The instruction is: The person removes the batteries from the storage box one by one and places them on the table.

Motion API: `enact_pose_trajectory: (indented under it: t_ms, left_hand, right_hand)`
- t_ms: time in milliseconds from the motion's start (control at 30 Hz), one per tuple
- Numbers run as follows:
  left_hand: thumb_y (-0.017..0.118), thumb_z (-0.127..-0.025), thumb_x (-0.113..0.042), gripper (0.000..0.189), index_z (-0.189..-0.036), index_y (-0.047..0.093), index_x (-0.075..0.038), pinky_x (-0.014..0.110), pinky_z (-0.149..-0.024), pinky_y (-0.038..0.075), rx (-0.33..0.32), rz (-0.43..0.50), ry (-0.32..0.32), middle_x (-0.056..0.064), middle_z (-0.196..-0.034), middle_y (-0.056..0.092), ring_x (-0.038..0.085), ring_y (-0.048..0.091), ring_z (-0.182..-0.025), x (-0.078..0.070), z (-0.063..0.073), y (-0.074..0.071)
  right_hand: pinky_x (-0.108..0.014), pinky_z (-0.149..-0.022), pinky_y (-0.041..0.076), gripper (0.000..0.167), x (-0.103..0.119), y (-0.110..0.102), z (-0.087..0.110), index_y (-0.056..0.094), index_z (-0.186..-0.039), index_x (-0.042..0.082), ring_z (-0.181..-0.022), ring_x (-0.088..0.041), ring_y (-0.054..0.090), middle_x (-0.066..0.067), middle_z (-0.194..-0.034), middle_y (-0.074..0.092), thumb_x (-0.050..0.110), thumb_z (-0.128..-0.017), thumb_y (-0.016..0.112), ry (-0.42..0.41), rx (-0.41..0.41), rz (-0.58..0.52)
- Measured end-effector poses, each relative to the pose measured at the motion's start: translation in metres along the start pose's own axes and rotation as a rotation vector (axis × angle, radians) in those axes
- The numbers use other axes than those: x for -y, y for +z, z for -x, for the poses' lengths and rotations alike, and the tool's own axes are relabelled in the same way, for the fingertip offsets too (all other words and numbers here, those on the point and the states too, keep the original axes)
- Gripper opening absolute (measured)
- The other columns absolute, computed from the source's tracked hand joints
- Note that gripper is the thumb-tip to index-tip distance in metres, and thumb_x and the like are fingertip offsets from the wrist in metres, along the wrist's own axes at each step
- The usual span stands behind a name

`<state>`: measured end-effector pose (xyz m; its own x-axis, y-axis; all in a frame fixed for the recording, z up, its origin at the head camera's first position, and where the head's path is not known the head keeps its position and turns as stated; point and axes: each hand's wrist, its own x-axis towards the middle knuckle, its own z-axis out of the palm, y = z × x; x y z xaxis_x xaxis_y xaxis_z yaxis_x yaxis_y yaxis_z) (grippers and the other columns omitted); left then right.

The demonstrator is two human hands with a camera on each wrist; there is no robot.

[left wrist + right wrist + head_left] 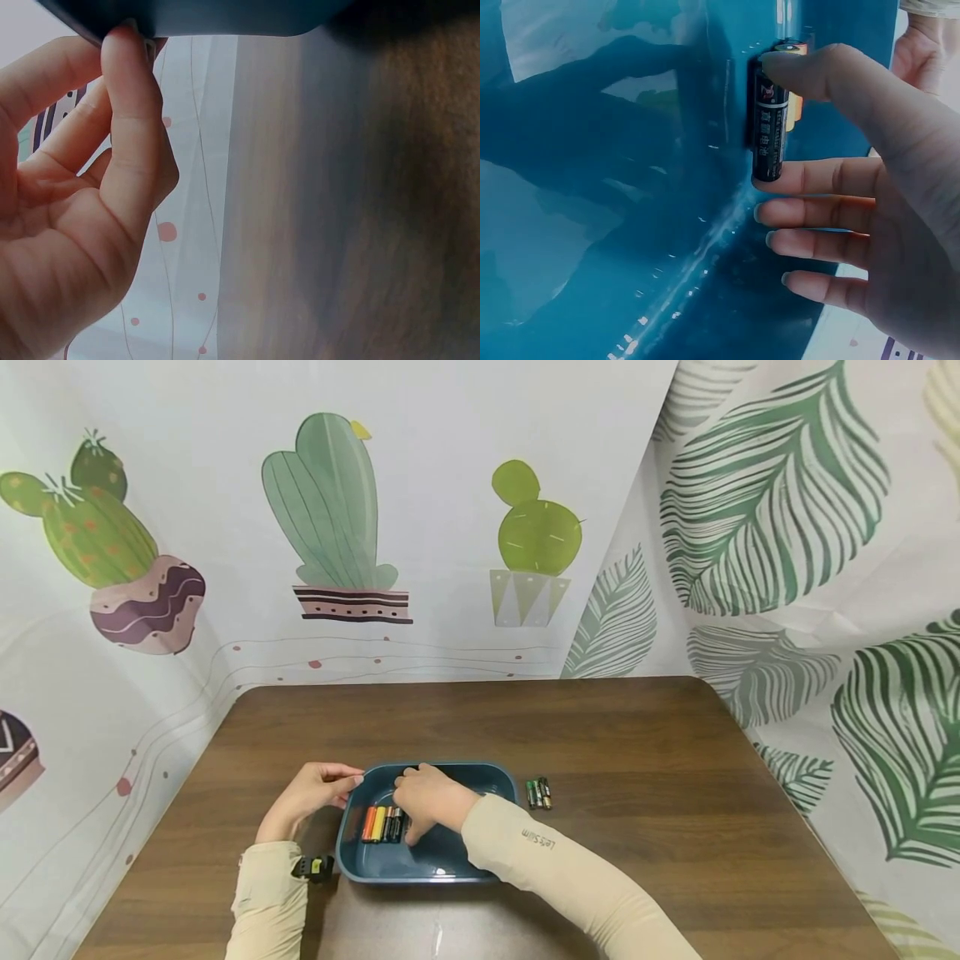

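A dark blue tray [442,864] stands on the table, and my left hand [307,797] pinches its far left corner between thumb and fingers. In the left wrist view, the thumb [129,97] presses against the tray's wall. Inside the tray, my right hand [435,795] reaches down beside a row of batteries. It pinches a black battery [768,142] by its two ends, thumb on one and index finger on the other, while the other fingers stay extended. In the row are an orange battery [368,824], a yellow battery [378,824] and black batteries [392,827], partly hidden by the hand.
Several small batteries [538,793] lie side by side on the brown wooden table [637,777], just right of the tray. A printed cloth [450,460] with cacti and leaves hangs behind the table. A black device [313,867] is strapped at my left wrist.
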<state>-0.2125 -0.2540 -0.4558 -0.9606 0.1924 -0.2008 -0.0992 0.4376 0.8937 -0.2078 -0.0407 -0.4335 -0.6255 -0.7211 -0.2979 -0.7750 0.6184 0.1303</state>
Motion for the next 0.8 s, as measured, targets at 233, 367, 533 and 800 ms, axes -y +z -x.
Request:
enact_pose_trajectory:
  t_ms: [233, 367, 533, 800]
  left_hand:
    - [0.066, -0.092, -0.016, 0.031, -0.111, 0.067, 0.007, 0.035, -0.068, 0.057, -0.001, -0.008, -0.002, 0.009, -0.089, 0.066, 0.02, 0.063, -0.071, 0.001, -0.001, 0.0]
    - [0.066, -0.092, -0.017, 0.03, -0.111, 0.068, 0.006, 0.035, -0.069, 0.057, -0.003, -0.007, -0.007, 0.009, -0.089, 0.066, 0.02, 0.063, -0.071, 0.0, 0.0, 0.0]
    - [0.066, -0.092, -0.017, 0.031, -0.111, 0.068, 0.007, 0.037, -0.069, 0.057, -0.004, -0.009, -0.007, 0.009, -0.088, 0.065, 0.02, 0.063, -0.071, -0.001, 0.001, 0.001]
    - [0.066, -0.091, -0.014, 0.03, -0.111, 0.067, 0.009, 0.037, -0.069, 0.057, -0.012, -0.01, 0.001, 0.008, -0.09, 0.068, 0.019, 0.063, -0.07, 0.0, -0.001, 0.001]
  right_hand:
    - [-0.029, -0.092, 0.042, 0.044, 0.0, -0.008, 0.008, 0.073, -0.101, 0.024, -0.105, -0.011, 0.052, 0.007, -0.119, 0.061, 0.059, -0.074, 0.074, 0.003, -0.014, -0.004]
    - [-0.029, -0.091, 0.043, 0.043, -0.001, -0.012, 0.012, 0.073, -0.099, 0.024, -0.105, -0.011, 0.052, 0.007, -0.118, 0.061, 0.058, -0.074, 0.074, 0.008, -0.018, -0.005]
    - [-0.029, -0.09, 0.042, 0.046, -0.004, -0.015, 0.017, 0.072, -0.105, 0.024, -0.105, -0.011, 0.052, 0.007, -0.12, 0.061, 0.058, -0.074, 0.074, 0.014, -0.028, -0.007]
    - [-0.031, -0.094, 0.042, 0.054, -0.011, -0.017, 0.022, 0.069, -0.114, 0.023, -0.106, -0.012, 0.051, 0.006, -0.123, 0.061, 0.059, -0.074, 0.073, 0.016, -0.053, 0.002]
